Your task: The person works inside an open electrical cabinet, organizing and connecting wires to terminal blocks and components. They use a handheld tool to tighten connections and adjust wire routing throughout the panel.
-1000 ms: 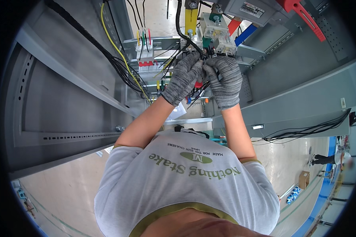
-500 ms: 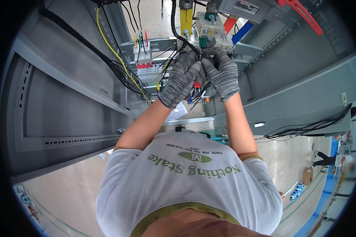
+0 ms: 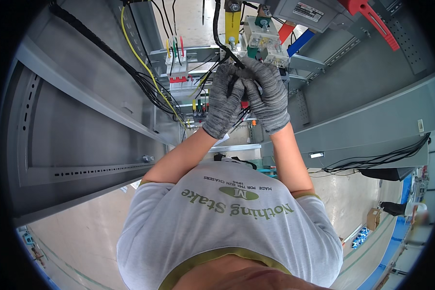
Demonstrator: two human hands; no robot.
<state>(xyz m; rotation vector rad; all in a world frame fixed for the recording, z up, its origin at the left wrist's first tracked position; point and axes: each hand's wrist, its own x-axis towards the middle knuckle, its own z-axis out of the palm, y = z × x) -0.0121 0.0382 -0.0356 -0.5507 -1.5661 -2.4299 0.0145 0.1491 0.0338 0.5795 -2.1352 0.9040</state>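
Observation:
My left hand [image 3: 222, 102] and my right hand [image 3: 268, 96], both in grey knitted gloves, meet in the middle of an electrical cabinet. A black-wrapped wire bundle [image 3: 218, 36] comes down from the top edge and runs in between them. The fingers of both hands are curled closed around it, thumbs close together. Loose black wire ends [image 3: 242, 118] hang out below the gloves. What lies right between the fingertips is hidden. Just beyond my right hand are clear-covered terminals [image 3: 270, 48] with a green part, and a yellow busbar [image 3: 232, 26] stands beside them.
At left, a thick black cable bundle [image 3: 89, 41] and a yellow wire [image 3: 137, 53] run along the grey panel. A small white breaker [image 3: 178, 65] sits on a rail. A red handle [image 3: 374, 21] juts out at upper right. More black wires [image 3: 377, 159] hang over the right frame edge.
Both hands have drawn slightly closer together, and my left hand has turned more upright. The hold on the wire bundle continues. The view has shifted slightly.

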